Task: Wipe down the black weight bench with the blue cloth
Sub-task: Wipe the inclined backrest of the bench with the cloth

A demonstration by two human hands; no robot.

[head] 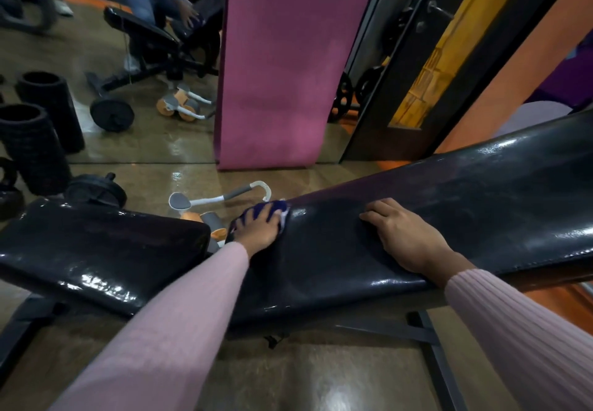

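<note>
The black weight bench (321,259) crosses the view, its seat pad (96,250) at the left and its inclined back pad rising to the right. My left hand (258,229) presses the blue cloth (276,207) onto the far lower corner of the back pad, fingers spread over the cloth. My right hand (404,237) rests flat on the back pad a little to the right, fingers relaxed and holding nothing. Most of the cloth is hidden under my left hand.
A pink mat (282,67) leans against the mirror behind the bench. An ab roller (221,198) lies on the floor just beyond the cloth. Black foam rollers (35,150) and a weight plate (96,190) stand at the left. The bench frame (430,346) spreads below.
</note>
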